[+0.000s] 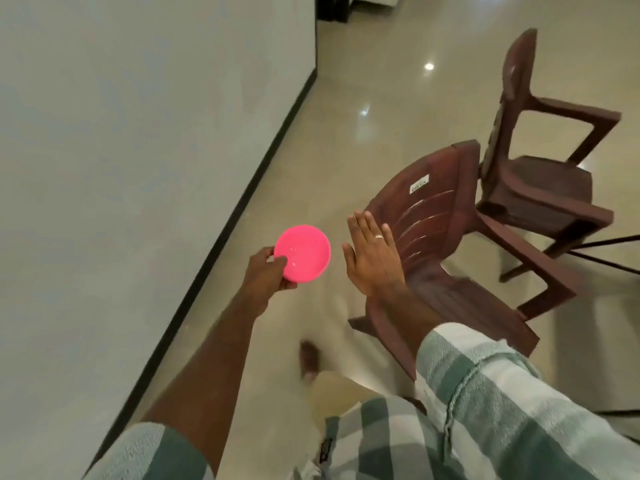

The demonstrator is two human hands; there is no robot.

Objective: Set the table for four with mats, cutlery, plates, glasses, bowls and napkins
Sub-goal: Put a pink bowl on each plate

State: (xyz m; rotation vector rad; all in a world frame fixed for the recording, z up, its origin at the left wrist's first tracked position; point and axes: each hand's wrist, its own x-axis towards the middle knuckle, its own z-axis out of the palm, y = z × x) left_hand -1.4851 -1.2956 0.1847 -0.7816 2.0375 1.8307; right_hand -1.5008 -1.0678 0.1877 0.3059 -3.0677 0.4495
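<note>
The left hand point(268, 271) reaches forward and pinches the near rim of a bright pink bowl point(303, 253), thumb over the inside edge and fingers curled underneath. The bowl is held out in the air above the floor, its open side tipped toward the viewer so the smooth inside shows. Nothing can be seen in it.

Just to the right of the bowl, apart from it, the right hand point(372, 256) is raised with the palm flat and the fingers straight and close together, pointing away. A ring point(380, 236) sits on one finger. This hand holds nothing.

Both forearms are bare, and short checked sleeves in pale green and white show at the bottom of the view. A bare foot point(309, 358), blurred, is on the shiny beige tiled floor point(363, 81) below the hands.

Behind the right hand stands a dark brown plastic chair point(450, 258), its ribbed back facing the person, with a small white label near the top. A second brown armchair point(540, 174) of the same kind stands just beyond it, to the right. A plain pale wall point(138, 133) with a dark skirting strip runs along the left side.
</note>
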